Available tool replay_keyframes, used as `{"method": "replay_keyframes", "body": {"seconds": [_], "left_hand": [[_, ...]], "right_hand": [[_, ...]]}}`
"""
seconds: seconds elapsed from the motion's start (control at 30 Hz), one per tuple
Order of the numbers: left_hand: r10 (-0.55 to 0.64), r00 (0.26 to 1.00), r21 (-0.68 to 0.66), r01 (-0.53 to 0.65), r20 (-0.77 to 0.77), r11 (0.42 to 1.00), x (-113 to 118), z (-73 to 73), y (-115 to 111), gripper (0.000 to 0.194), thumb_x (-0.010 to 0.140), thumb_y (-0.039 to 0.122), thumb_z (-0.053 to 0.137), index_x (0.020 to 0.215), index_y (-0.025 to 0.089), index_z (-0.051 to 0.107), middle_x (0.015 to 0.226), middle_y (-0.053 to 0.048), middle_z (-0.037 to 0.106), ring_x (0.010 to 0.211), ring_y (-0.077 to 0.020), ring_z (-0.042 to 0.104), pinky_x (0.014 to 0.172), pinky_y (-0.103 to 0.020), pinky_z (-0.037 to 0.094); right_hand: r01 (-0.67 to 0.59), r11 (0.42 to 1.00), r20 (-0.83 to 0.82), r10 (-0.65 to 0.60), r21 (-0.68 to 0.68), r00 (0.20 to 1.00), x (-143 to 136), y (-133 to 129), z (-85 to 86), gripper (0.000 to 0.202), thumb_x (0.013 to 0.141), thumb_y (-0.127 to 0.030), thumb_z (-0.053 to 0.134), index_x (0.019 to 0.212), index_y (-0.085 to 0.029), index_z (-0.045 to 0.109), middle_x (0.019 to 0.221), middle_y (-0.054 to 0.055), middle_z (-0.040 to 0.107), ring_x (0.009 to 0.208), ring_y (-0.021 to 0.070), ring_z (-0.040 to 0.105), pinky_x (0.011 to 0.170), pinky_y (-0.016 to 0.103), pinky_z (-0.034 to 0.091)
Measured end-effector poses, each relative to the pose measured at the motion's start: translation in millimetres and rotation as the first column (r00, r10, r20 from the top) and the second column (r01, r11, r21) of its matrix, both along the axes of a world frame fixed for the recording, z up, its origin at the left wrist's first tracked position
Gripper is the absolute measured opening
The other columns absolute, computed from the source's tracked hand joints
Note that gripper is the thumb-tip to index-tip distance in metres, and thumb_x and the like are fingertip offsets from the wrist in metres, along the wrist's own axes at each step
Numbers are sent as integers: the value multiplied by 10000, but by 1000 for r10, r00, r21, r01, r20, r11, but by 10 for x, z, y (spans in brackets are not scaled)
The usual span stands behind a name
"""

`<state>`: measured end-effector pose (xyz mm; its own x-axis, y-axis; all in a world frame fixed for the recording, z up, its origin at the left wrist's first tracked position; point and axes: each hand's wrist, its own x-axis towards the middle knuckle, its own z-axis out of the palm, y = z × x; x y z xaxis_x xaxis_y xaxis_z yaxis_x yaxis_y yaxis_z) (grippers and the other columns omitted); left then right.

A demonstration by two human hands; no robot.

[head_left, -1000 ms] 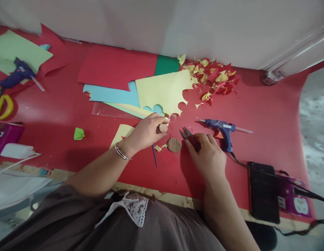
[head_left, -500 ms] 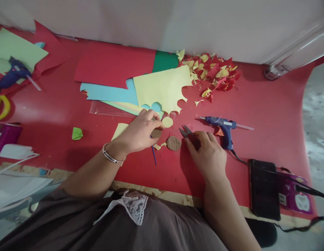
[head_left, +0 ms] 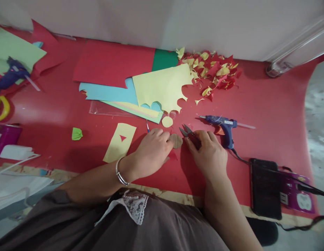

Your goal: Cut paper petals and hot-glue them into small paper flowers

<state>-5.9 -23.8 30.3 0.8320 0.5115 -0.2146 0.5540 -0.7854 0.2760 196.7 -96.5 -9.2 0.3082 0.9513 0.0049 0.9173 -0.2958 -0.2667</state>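
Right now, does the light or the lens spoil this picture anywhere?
Head view: pale glare on the red table at left; head view: soft shadow beside the right hand; head view: table's right edge curves, perhaps lens distortion; head view: label on the nearby glue gun too small to read.

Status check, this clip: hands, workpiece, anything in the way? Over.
Left hand: fingers at brown disc, grip unclear. Right hand: holding dark snips, blades parted. Nearby: yellow paper circle just beyond disc, blue glue gun farther right.
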Motion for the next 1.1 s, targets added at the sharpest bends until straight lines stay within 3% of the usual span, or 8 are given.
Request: {"method": "replay_keyframes", "body": {"seconds": [0.23, 0.37, 0.47, 0.67, 0.77, 0.93, 1.03, 1.1], "left_hand": [[-102, 973, -87, 122, 206, 989, 22, -77, -19, 191, 957, 32, 583, 892, 164, 704, 965, -93, 733, 948, -268, 668, 877, -420, 496], [165, 917, -338, -36, 363, 941, -62, -53, 126, 164, 941, 50, 625, 998, 199, 663, 967, -22, 762, 895, -185, 706, 819, -318, 512], [319, 902, -407, -185, 290, 894, -230, -55, 331, 275, 890, 100, 685, 1132, 228, 655, 1080, -34, 773, 924, -196, 729, 734, -291, 500], [387, 880, -227, -332, 275, 915, -638, -149, 664, 362, 774, 104, 699, 1099, 264, 685, 1100, -58, 746, 874, -223, 709, 685, -303, 482], [392, 910, -103, -380, 137, 919, -678, -87, 672, 379, 787, 173, 760, 1155, 250, 710, 1157, -67, 712, 870, -235, 692, 670, -316, 462], [256, 950, 52, -269, 178, 962, -380, 27, 621, 257, 928, 254, 720, 1176, 213, 775, 1127, -100, 698, 1072, -308, 623, 921, -416, 510], [152, 959, 70, -173, 239, 982, -120, -81, 655, 259, 955, 184, 664, 1189, 195, 773, 1136, -112, 694, 1042, -291, 597, 969, -446, 502], [173, 957, 111, -203, 232, 973, 16, -193, 702, 209, 930, 171, 684, 1121, 156, 766, 1118, -136, 683, 1046, -308, 586, 958, -457, 504]], "right_hand": [[5, 1000, -9, -5, 16, 1000, 0, -7, 14, 295, 1019, -491, 627, 1043, -205, 694, 962, 40, 659, 678, 147, 468, 607, 278, 200], [11, 1000, -4, -11, -3, 1000, 16, -43, 5, 282, 1022, -488, 635, 1057, -214, 691, 970, 33, 676, 690, 148, 483, 603, 282, 206], [39, 999, 3, -39, -18, 999, 40, -84, -5, 276, 1015, -490, 649, 1054, -220, 691, 976, 28, 688, 686, 146, 487, 600, 279, 213], [57, 998, -39, -56, 29, 998, 79, -154, -22, 269, 989, -489, 664, 1048, -230, 709, 971, 32, 703, 709, 157, 542, 607, 281, 251], [63, 997, -32, -62, 39, 998, 89, -181, -34, 270, 984, -489, 671, 1054, -232, 711, 987, 40, 722, 739, 175, 579, 606, 277, 275], [44, 996, -62, -40, 77, 997, 99, -241, -65, 297, 1006, -509, 633, 1089, -236, 717, 1007, 61, 746, 808, 210, 644, 625, 285, 349], [37, 994, -75, -29, 103, 997, 108, -272, -86, 332, 1015, -541, 606, 1072, -234, 717, 979, 65, 748, 788, 215, 648, 628, 296, 370], [29, 992, -89, -18, 122, 996, 118, -288, -99, 350, 1017, -558, 597, 1075, -235, 718, 971, 67, 751, 801, 225, 662, 638, 300, 390]]}}
